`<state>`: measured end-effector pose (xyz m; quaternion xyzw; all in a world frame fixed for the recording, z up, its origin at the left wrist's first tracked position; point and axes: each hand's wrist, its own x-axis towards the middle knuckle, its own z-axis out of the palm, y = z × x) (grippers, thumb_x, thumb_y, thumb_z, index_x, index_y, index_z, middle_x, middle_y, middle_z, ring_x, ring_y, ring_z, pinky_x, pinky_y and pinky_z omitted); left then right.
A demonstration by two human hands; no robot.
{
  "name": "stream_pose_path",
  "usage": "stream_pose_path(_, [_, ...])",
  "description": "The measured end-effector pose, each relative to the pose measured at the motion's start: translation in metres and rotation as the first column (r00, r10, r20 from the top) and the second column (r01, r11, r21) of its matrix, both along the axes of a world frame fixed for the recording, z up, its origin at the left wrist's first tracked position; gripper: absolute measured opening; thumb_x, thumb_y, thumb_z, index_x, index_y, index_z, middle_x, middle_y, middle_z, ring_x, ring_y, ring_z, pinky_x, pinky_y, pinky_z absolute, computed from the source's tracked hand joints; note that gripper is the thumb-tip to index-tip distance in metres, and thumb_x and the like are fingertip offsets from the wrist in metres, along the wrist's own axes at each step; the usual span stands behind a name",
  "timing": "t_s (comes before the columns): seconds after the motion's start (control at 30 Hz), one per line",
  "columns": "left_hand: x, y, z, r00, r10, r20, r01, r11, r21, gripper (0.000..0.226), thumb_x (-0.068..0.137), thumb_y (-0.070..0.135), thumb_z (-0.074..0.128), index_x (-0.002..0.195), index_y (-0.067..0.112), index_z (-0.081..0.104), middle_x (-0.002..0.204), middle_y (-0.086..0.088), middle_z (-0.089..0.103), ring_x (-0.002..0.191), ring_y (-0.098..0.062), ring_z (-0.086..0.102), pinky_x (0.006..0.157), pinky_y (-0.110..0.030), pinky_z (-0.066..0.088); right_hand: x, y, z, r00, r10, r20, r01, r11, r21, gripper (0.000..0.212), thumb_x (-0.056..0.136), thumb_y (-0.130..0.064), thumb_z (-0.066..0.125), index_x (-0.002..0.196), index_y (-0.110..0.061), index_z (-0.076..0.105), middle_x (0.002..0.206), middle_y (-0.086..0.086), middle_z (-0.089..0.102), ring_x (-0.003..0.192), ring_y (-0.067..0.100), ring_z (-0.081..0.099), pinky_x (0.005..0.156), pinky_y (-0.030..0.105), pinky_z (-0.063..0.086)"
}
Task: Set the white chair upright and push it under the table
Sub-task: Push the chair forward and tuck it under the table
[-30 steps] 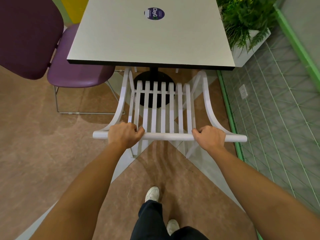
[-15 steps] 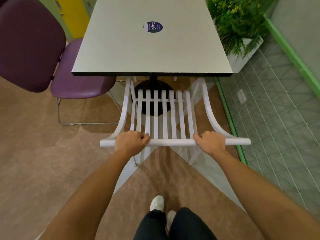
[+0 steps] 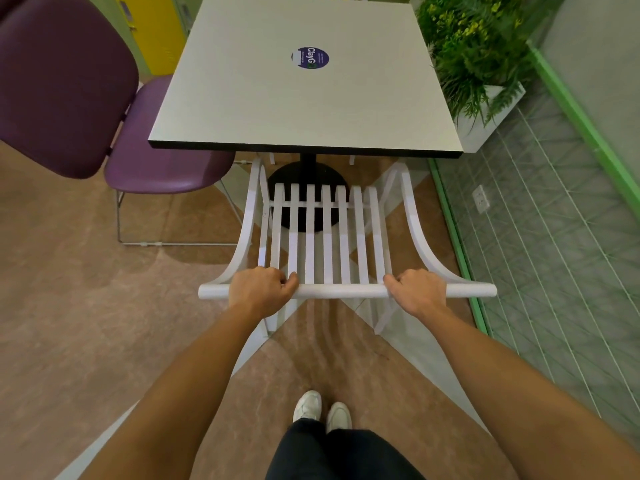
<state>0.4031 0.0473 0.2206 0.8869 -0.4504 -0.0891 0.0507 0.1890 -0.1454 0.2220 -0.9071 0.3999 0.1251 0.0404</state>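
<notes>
The white slatted chair (image 3: pixel 325 244) stands upright in front of me, its seat mostly tucked beneath the near edge of the pale square table (image 3: pixel 304 98). My left hand (image 3: pixel 259 292) grips the left part of the chair's top rail. On the right part of that rail my right hand (image 3: pixel 417 292) is closed too. The table's black pedestal base (image 3: pixel 306 174) shows through the chair's back slats. The chair's front legs are hidden under the tabletop.
A purple chair (image 3: pixel 104 126) sits at the table's left side. To the right, a white planter with green plants (image 3: pixel 485 57) stands against a green-trimmed tiled wall (image 3: pixel 554 237). My feet (image 3: pixel 322 410) stand on the brown floor behind the chair.
Both feet have come together under me and the view has shifted so the table appears lower in the frame. My hands have kept their grip on the rail.
</notes>
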Motion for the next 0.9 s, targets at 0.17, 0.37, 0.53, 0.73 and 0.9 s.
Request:
stream_pose_path(0.17, [-0.002,0.004,0.001,1.000,0.004,-0.021,-0.004,1.000,0.030,0.056,0.087,0.055,0.030,0.077,0.020,0.073,0.056,0.002,0.061,0.047,-0.010,0.053,0.043,-0.018,0.036,-0.001,0.006,0.002,0.999,-0.028,-0.021,0.028,0.999,0.023,0.039,0.090,-0.042,0.038,0.071,-0.016,0.060,0.067,0.005,0.061,0.067,0.021,0.058,0.063,0.030,0.044])
stream_pose_path(0.37, [-0.004,0.012,-0.001,0.999,-0.002,-0.032,0.003,0.999,0.043,0.054,0.087,0.055,0.031,0.083,0.022,0.073,0.059,0.003,0.063,0.050,-0.011,0.054,0.044,-0.018,0.036,-0.006,0.019,0.003,0.986,-0.160,0.051,0.154,0.983,0.103,0.045,0.088,-0.045,0.038,0.058,-0.016,0.055,0.056,0.001,0.050,0.060,0.019,0.052,0.059,0.029,0.036])
stream_pose_path(0.53, [-0.003,0.012,-0.001,1.000,-0.016,-0.017,0.017,0.999,0.033,0.056,0.086,0.057,0.028,0.077,0.023,0.072,0.053,0.004,0.058,0.045,-0.010,0.050,0.042,-0.018,0.033,-0.016,0.009,0.004,0.952,-0.234,0.196,0.197,0.962,0.190,0.035,0.086,-0.041,0.047,0.061,-0.020,0.059,0.059,-0.002,0.052,0.055,0.011,0.048,0.051,0.024,0.029])
stream_pose_path(0.73, [-0.001,0.013,-0.002,0.999,-0.024,-0.022,0.025,0.999,0.029,0.057,0.086,0.057,0.028,0.079,0.022,0.072,0.053,0.003,0.058,0.044,-0.010,0.050,0.043,-0.018,0.035,-0.020,0.005,-0.001,0.991,-0.128,0.030,0.124,0.986,0.113,0.033,0.087,-0.045,0.032,0.081,-0.023,0.056,0.078,0.002,0.059,0.068,0.020,0.052,0.065,0.032,0.037])
stream_pose_path(0.9, [-0.002,0.013,-0.001,0.999,-0.021,-0.030,0.022,0.998,0.052,0.056,0.086,0.056,0.029,0.077,0.021,0.071,0.057,0.001,0.061,0.048,-0.012,0.053,0.046,-0.019,0.039,-0.020,0.006,0.002,0.981,-0.188,0.044,0.181,0.975,0.132,0.047,0.087,-0.047,0.032,0.076,-0.016,0.066,0.074,0.007,0.063,0.068,0.021,0.056,0.066,0.032,0.042])
